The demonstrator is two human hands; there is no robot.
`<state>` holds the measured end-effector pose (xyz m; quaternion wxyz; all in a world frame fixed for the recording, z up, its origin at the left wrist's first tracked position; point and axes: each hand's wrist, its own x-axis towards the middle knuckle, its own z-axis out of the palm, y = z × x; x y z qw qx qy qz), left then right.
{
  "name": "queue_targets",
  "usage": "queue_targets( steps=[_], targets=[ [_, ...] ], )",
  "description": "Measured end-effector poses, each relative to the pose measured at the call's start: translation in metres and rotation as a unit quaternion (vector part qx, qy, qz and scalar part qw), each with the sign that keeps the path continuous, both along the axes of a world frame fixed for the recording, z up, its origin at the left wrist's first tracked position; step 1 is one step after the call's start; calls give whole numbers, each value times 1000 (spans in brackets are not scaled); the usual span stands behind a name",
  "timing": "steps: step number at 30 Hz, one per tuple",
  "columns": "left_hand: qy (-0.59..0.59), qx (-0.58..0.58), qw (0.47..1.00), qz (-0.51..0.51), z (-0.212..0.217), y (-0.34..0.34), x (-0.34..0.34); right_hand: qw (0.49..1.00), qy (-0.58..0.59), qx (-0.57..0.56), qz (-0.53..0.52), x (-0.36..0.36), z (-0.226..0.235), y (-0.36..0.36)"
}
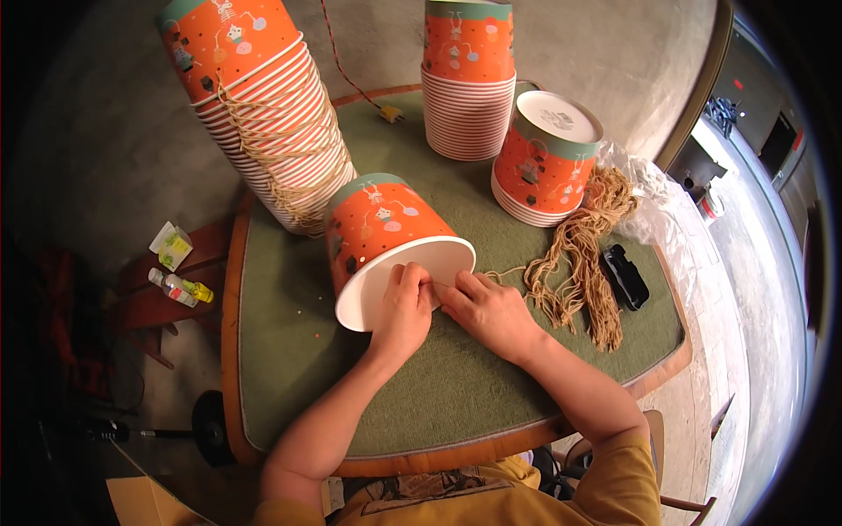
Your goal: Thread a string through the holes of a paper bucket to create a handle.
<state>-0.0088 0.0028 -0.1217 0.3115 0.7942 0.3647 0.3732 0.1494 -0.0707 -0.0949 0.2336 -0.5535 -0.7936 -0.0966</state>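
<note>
Orange paper bucket [386,237], tipped sideways

I see a green-topped counter [289,368] with a wooden rim on a grey concrete floor [105,131], daylight at right.

A small craft workshop: stacks of orange paper buckets [263,114] fill the frame's top, twine bundles [583,254] lie right on a green-topped table [438,386], over bare concrete floor [105,158].

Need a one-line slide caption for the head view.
Both hands pinch the rim of a tipped orange paper bucket beside loose twine.
</note>
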Motion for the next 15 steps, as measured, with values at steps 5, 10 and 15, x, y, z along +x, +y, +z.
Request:
queue_targets(
  steps=[5, 10, 15],
  targets=[
    [-6, -10, 1000, -4, -6, 2, -1, 1000, -10, -13, -3, -1, 1, -1],
    [1, -4, 1000, -5, -5, 0, 1, 1000, 4, -7, -4, -1, 2, -1],
    [14, -14, 1000, -4, -1, -1, 1, 1000, 4, -6, -3, -2, 1, -2]
  ],
)
